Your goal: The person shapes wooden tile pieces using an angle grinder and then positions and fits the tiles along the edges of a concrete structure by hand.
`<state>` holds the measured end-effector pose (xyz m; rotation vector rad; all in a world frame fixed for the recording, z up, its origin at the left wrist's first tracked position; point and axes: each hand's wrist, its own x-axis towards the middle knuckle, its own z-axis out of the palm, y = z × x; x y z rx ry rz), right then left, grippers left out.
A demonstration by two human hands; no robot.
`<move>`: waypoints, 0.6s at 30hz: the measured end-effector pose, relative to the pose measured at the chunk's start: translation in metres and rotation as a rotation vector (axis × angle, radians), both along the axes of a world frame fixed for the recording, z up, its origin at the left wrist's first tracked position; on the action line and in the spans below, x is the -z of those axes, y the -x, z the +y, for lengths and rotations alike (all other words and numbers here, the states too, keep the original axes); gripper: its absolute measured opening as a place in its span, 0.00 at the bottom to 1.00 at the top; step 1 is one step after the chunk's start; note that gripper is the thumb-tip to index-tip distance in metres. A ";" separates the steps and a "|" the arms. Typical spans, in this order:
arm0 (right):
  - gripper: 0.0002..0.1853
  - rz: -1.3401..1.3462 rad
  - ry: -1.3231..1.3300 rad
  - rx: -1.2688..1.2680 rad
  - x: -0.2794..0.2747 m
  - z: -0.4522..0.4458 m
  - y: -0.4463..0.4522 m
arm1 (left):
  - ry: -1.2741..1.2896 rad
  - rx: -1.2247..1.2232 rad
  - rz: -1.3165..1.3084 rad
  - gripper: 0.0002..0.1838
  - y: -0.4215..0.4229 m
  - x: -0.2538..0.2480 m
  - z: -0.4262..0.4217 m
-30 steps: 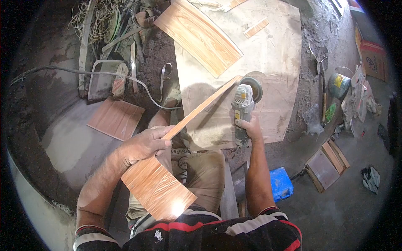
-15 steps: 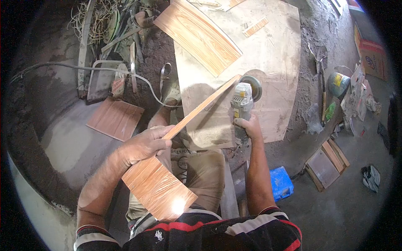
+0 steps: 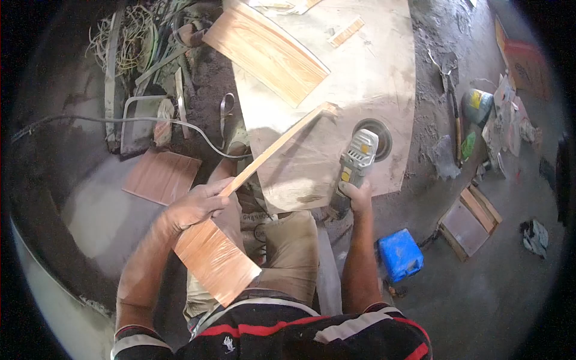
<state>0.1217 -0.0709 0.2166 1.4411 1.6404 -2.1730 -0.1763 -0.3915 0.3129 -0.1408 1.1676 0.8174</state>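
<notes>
My left hand (image 3: 201,206) is closed round a long wood-grain tile (image 3: 217,255), tilted so that its narrow edge runs up and to the right. My right hand (image 3: 357,195) grips a grey angle grinder (image 3: 360,150); its round disc (image 3: 379,139) is apart from the tile, to the right of the tile's far end. Beneath both lies a pale dusty board (image 3: 384,90). A wide wood-grain piece (image 3: 270,54) rests on the board's far part, with a small offcut (image 3: 347,32) beside it.
A brown tile (image 3: 162,176) lies at the left, near a grey cable (image 3: 189,126). On the right are a blue box (image 3: 401,255), stacked tile pieces (image 3: 468,222), a bucket (image 3: 477,105) and a long-handled tool (image 3: 457,120). Tangled wires (image 3: 126,45) lie at the upper left.
The grinder has moved away from the tile's far end, to the right and slightly down, still in my right hand. The whole view has shifted slightly. My left hand still holds the tile.
</notes>
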 end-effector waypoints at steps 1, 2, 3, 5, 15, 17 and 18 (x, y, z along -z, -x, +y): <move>0.30 -0.003 0.062 0.093 -0.008 -0.003 -0.006 | -0.018 0.041 0.045 0.36 0.000 0.002 -0.002; 0.30 -0.006 0.055 0.107 -0.015 -0.005 -0.011 | -0.038 0.082 0.090 0.37 -0.001 0.005 -0.004; 0.29 -0.027 0.032 0.132 -0.023 -0.006 -0.011 | -0.045 0.095 0.088 0.37 -0.001 0.008 -0.004; 0.29 -0.049 0.010 0.174 -0.028 -0.008 -0.019 | -0.012 0.147 0.117 0.34 -0.004 0.013 -0.008; 0.30 -0.059 0.051 0.172 0.001 -0.018 -0.048 | -0.047 0.321 0.290 0.33 -0.017 0.044 -0.027; 0.30 -0.014 0.042 0.202 0.005 -0.019 -0.045 | -0.067 0.279 0.257 0.33 -0.017 0.045 -0.025; 0.30 -0.041 0.042 0.153 0.007 -0.019 -0.044 | -0.073 0.290 0.254 0.33 -0.017 0.045 -0.024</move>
